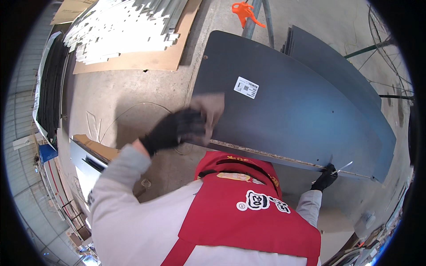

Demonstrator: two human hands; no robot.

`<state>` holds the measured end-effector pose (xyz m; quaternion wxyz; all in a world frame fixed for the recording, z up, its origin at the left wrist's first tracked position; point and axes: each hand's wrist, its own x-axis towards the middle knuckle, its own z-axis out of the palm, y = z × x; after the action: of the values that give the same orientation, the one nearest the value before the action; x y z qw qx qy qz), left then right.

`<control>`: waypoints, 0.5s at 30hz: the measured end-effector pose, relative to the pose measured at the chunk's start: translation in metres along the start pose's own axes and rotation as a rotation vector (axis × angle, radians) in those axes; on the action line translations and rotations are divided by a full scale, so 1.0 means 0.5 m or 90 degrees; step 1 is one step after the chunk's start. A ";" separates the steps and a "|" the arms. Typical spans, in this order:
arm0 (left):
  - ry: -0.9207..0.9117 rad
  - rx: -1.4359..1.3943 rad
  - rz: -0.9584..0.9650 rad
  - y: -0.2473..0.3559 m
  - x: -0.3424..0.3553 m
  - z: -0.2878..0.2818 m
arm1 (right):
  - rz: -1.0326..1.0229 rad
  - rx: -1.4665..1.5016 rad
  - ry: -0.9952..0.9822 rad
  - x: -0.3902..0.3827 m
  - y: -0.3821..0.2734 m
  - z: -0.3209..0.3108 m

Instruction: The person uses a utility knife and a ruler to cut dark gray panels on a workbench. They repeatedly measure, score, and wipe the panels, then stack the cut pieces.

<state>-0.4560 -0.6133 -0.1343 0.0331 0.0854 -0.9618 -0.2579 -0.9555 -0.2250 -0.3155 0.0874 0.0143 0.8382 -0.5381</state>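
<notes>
A large dark grey panel (284, 115) with a rounded edge lies in front of me, a white printed label (246, 88) stuck on it. At its left edge, my left hand (177, 129) in a black glove is closed on a greyish-brown cloth (212, 108); both are smeared by motion. My right hand (325, 178), also gloved in black, is closed at the panel's near right edge. From its fingers sticks out a thin, pale, pointed tool (344, 167) whose exact kind I cannot make out. A rough, speckled strip (266, 152) runs along the panel's near edge.
More dark panels (319, 48) are stacked behind at the right. Pale strips (124, 33) lie on brown board at the far left. A metal stand (253, 26) carries an orange plastic piece (245, 14). Boards (88, 155) stand at my left. A wire-like frame (384, 44) is at the far right.
</notes>
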 end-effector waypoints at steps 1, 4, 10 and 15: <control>-0.001 0.012 -0.012 0.049 -0.032 0.005 | -0.017 0.014 0.017 -0.002 -0.003 0.007; 0.003 -0.058 -0.091 0.153 -0.087 0.010 | -0.080 0.000 0.090 -0.004 -0.006 0.021; 0.687 -0.286 -0.540 0.193 -0.004 -0.016 | -0.056 -0.038 0.014 -0.012 -0.043 0.009; 0.421 0.248 -0.437 0.062 0.159 0.093 | -0.014 -0.053 -0.145 0.057 0.018 -0.035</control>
<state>-0.5440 -0.5784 -0.1574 0.2324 0.4777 -0.8467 -0.0295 -0.9847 -0.2073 -0.3211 0.1767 -0.0601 0.8444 -0.5021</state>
